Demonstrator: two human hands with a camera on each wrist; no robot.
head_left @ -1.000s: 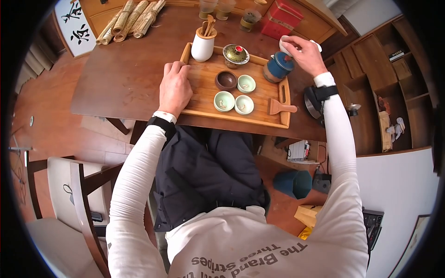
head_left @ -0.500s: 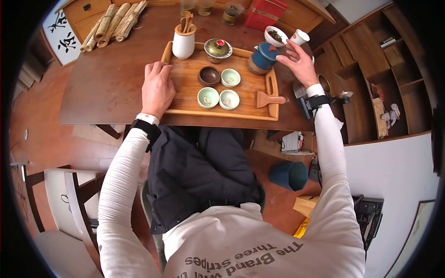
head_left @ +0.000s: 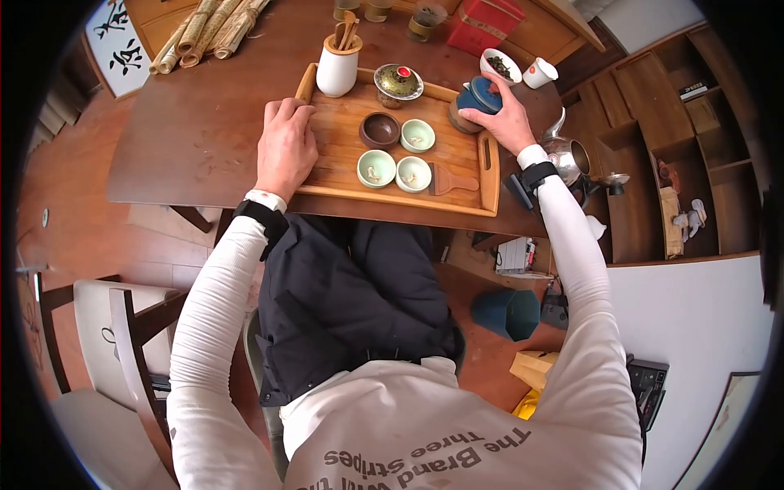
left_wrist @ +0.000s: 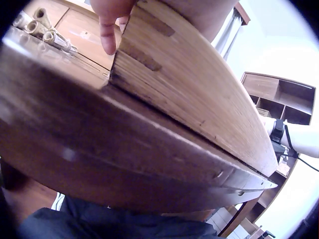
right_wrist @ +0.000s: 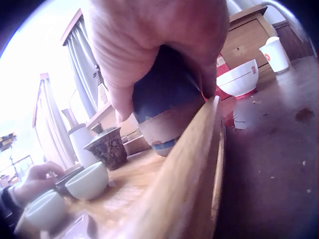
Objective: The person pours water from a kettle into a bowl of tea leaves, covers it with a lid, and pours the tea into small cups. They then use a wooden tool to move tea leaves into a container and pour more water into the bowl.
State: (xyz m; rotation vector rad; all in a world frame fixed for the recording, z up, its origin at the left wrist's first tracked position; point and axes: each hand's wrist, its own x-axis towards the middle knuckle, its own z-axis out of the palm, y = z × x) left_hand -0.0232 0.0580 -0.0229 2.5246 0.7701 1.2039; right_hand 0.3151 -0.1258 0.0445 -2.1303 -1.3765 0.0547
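My left hand (head_left: 286,149) grips the left edge of the wooden tray (head_left: 359,194); the left wrist view shows fingers (left_wrist: 107,35) hanging beside the tray's wooden side (left_wrist: 189,84). At the tray's back right corner, my right hand (head_left: 508,121) holds the blue-lidded jar (head_left: 478,98), thumb and fingers on opposite sides in the right wrist view. Mid-tray are a dark cup (head_left: 380,129) and several pale green cups (head_left: 417,136), with a flat wooden piece (head_left: 453,180) beside them. Further back stands a lidded bowl (head_left: 398,84).
A white holder with wooden tools (head_left: 337,69) stands at the tray's back left. Behind the jar are a white bowl of dark leaves (head_left: 501,65), a white cup (head_left: 539,73) and a red box (head_left: 486,23). A metal kettle (head_left: 565,155) stands right; bamboo rolls (head_left: 208,33) lie back left.
My right hand has let go of the white bowl behind the jar and moved onto the jar. The flat wooden piece has shifted left, against a green cup. My left hand remains at the tray's left edge.
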